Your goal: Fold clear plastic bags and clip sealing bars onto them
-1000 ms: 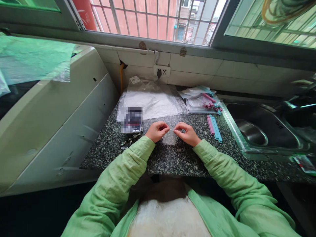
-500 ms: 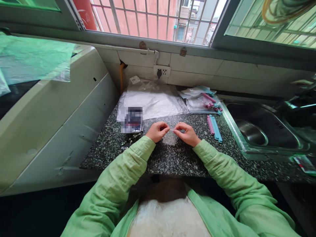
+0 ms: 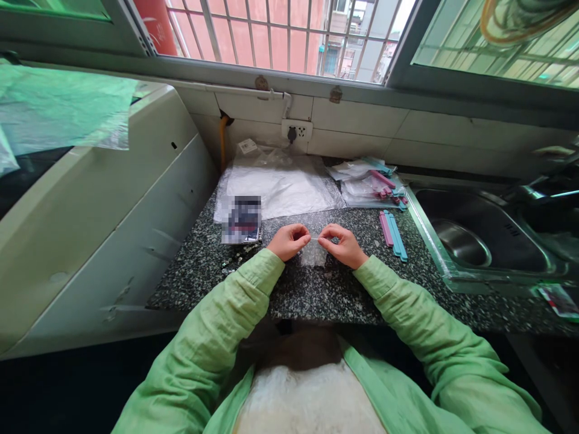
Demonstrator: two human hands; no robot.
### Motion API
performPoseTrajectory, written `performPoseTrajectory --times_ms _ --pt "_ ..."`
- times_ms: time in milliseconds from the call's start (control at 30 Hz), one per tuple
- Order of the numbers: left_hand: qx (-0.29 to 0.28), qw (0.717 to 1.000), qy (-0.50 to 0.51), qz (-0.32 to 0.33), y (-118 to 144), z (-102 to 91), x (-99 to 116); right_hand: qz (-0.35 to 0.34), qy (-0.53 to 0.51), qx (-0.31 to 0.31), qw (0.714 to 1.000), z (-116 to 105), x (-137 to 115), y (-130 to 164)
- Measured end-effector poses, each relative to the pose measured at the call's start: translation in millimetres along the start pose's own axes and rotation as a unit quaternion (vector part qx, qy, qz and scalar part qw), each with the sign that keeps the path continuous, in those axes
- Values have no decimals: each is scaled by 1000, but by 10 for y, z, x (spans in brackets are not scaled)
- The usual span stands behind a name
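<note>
Between my hands hangs a small clear plastic bag (image 3: 313, 257), seen against the speckled counter. My left hand (image 3: 289, 240) pinches its upper left edge between thumb and fingers. At the upper right edge, my right hand (image 3: 341, 244) pinches it the same way. A thin pale line, the bag's top edge, runs taut from one set of fingertips to the other. To the right of my right hand lie a pink sealing clip (image 3: 386, 229) and blue sealing clips (image 3: 396, 235), side by side on the counter.
Behind my hands, a large clear plastic bag (image 3: 284, 184) lies flat. Bags with pink and blue clips (image 3: 373, 184) are piled at the back right. A phone (image 3: 246, 220) sits left. The steel sink (image 3: 434, 259) borders the right; a pale appliance (image 3: 136, 211) stands left.
The bag hanging between my hands has shifted slightly, its lower part swinging a little to the right. Both hands hold almost the same place and grip.
</note>
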State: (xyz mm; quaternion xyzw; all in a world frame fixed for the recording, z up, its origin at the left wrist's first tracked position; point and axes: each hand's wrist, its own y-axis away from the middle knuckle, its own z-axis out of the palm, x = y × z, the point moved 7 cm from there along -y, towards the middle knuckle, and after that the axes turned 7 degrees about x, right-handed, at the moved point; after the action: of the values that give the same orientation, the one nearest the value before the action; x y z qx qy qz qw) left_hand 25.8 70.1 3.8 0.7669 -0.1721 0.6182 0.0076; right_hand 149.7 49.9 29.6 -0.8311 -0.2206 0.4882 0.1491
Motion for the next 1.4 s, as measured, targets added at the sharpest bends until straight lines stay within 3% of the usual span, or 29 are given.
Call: performPoseTrajectory --times_ms 667,1167,1400 --pt "24 999 -11 23 7 -47 35 -4 4 5 1000 -6 20 4" --pt "-4 1000 -6 -10 1 -13 8 2 10 5 1000 -9 36 5" --pt "4 1000 -3 9 -1 -3 5 -4 11 5 1000 1 6 4"
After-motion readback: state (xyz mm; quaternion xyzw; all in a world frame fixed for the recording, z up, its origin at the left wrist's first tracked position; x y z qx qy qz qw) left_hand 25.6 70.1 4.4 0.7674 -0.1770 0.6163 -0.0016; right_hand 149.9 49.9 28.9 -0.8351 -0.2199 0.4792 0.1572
